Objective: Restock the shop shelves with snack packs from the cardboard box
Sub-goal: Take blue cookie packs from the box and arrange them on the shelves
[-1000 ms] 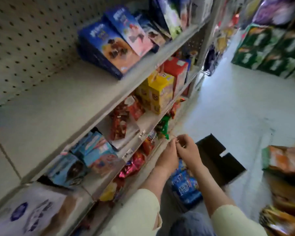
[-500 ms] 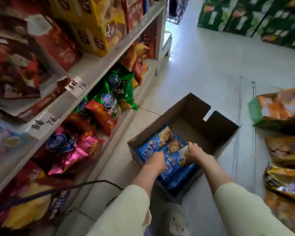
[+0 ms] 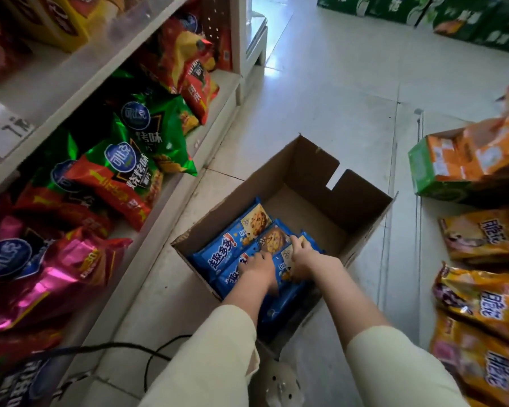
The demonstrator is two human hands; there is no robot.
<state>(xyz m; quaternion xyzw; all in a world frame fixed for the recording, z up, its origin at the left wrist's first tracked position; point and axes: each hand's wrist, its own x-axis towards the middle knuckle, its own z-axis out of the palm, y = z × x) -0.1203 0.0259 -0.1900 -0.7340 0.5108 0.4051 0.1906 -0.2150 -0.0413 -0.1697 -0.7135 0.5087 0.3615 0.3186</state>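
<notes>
An open cardboard box (image 3: 306,168) stands on the floor beside the lowest shelf (image 3: 171,189). Its near half holds several blue cookie packs (image 3: 227,245) lying side by side; the far half shows bare cardboard. Both my hands are down inside the box. My left hand (image 3: 257,267) presses on the middle pack with its fingers spread and its thumb tucked along the edge. My right hand (image 3: 304,259) curls over the top of the rightmost pack. The pack's lower part is hidden by my forearms.
Green (image 3: 147,133), red (image 3: 112,183) and pink (image 3: 56,274) chip bags crowd the lowest shelf on the left. Orange snack bags (image 3: 482,292) and a green-orange carton (image 3: 441,165) fill the right side. Green cartons (image 3: 467,22) line the far aisle. A black cable (image 3: 147,348) lies near my shoe (image 3: 279,386).
My view dropped from the upper shelves to the floor box. Both hands went from meeting in mid-air down into the box and now sit on the blue packs.
</notes>
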